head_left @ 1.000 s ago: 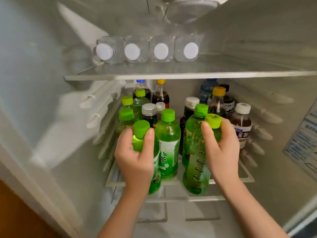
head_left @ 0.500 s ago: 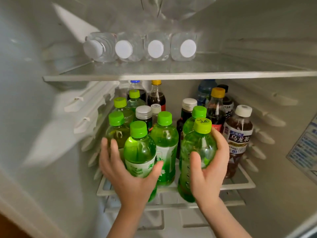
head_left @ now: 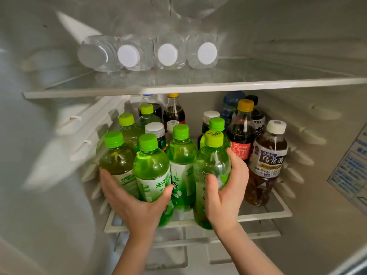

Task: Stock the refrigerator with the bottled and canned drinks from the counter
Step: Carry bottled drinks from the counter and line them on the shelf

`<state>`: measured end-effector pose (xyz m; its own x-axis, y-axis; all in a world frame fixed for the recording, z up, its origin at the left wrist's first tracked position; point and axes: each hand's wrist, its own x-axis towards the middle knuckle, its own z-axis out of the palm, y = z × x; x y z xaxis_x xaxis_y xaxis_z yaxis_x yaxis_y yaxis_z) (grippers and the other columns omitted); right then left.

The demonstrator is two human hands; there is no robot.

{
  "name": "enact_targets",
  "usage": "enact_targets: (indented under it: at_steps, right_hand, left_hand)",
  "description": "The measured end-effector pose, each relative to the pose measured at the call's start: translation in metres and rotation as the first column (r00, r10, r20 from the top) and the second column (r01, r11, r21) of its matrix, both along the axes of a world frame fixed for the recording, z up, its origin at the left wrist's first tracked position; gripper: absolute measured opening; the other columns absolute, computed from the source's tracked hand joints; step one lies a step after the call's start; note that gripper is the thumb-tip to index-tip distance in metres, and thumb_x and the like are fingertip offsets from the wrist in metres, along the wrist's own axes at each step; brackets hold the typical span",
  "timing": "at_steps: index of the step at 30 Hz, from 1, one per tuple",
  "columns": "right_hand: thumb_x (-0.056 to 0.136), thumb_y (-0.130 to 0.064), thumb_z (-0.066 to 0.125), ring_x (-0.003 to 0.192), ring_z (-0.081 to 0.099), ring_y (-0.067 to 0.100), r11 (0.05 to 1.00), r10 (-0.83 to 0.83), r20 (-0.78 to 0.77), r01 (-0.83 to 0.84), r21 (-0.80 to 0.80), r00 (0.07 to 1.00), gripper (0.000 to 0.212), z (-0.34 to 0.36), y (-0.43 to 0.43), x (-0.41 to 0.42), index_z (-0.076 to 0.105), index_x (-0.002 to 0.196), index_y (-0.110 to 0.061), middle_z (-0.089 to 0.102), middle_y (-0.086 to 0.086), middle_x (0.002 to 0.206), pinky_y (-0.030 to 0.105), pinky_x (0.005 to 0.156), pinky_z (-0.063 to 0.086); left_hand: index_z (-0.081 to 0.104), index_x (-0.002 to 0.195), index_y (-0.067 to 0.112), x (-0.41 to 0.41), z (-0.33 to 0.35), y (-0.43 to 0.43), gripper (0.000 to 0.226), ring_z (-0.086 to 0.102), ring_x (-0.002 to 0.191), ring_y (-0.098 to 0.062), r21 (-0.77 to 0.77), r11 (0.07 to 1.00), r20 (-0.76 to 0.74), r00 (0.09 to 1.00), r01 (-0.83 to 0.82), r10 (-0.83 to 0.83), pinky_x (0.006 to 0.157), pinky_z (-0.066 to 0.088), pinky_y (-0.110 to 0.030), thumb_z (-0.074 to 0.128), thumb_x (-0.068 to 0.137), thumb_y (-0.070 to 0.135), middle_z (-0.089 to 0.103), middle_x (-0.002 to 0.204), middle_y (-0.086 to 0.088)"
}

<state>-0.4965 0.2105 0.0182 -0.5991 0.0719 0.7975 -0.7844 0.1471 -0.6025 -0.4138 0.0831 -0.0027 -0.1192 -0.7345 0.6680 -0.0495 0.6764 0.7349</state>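
Inside the open refrigerator, my left hand (head_left: 135, 203) grips a green tea bottle (head_left: 152, 169) with a green cap at the front left of the lower shelf (head_left: 264, 214). My right hand (head_left: 226, 193) grips a second green bottle (head_left: 211, 167) at the front middle. Both bottles stand upright at the shelf's front edge, their bases partly hidden by my hands. Another green bottle (head_left: 181, 155) stands between them, and several more green bottles crowd the left side behind.
Dark cola and tea bottles fill the back; a brown oolong tea bottle (head_left: 267, 163) stands at the right. Several clear water bottles (head_left: 167, 52) lie on the upper glass shelf (head_left: 258, 83). Ribbed fridge walls close both sides. A sticker (head_left: 351, 175) is on the right wall.
Both hands slid down from the bottle necks to the bottle bodies, and the two green bottles moved further onto the shelf among the others.
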Motion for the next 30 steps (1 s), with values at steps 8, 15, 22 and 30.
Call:
enact_targets:
  at_steps: [8, 15, 22, 30]
  right_hand:
    - [0.086, -0.039, 0.042, 0.118, 0.041, 0.014, 0.999, 0.013, 0.037, -0.015, 0.048, 0.999, 0.058, 0.005, -0.002, 0.0, 0.047, 0.127, 0.002, 0.046, 0.001, 0.124, 0.019, 0.105, 0.025]
    - [0.087, -0.057, 0.042, 0.12, 0.037, 0.016, 0.981, 0.039, 0.101, -0.058, 0.186, 0.994, 0.076, 0.005, 0.014, 0.012, 0.036, 0.139, -0.002, 0.046, 0.006, 0.13, 0.009, 0.104, 0.017]
    - [0.078, -0.053, 0.062, 0.106, 0.053, 0.008, 0.911, 0.105, 0.27, -0.202, 0.361, 0.957, 0.07, -0.009, 0.047, 0.023, 0.047, 0.137, -0.019, 0.058, -0.006, 0.112, 0.028, 0.089, 0.046]
    - [0.071, -0.04, 0.078, 0.105, 0.055, 0.005, 0.871, 0.167, 0.309, -0.287, 0.398, 0.936, 0.069, -0.009, 0.055, 0.016, 0.054, 0.13, -0.016, 0.06, -0.006, 0.113, 0.021, 0.09, 0.045]
  left_hand:
    - [0.008, 0.149, 0.001, 0.006, -0.004, -0.013, 0.132, 0.011, 0.139, -0.014, 0.005, 1.0, 0.049, 0.998, 0.031, -0.031, 0.115, 0.008, -0.028, 0.048, 0.058, 0.089, 0.015, 0.152, -0.007]
    - [0.009, 0.145, -0.008, 0.011, -0.002, 0.002, 0.118, 0.011, 0.141, -0.039, -0.113, 0.992, 0.091, 0.994, -0.047, 0.058, 0.116, 0.003, -0.046, 0.044, 0.074, 0.079, 0.013, 0.15, -0.033]
    - [0.028, 0.13, 0.006, 0.017, 0.014, 0.017, 0.078, 0.023, 0.131, -0.039, -0.241, 0.966, -0.042, 0.996, -0.088, 0.081, 0.113, 0.016, -0.051, 0.064, 0.072, 0.044, 0.028, 0.138, -0.033]
    - [0.052, 0.121, 0.003, 0.015, 0.084, 0.047, 0.046, 0.047, 0.116, -0.016, -0.467, 0.827, 0.089, 0.947, 0.314, -0.31, 0.099, 0.04, -0.044, 0.06, 0.083, 0.027, 0.049, 0.121, 0.003]
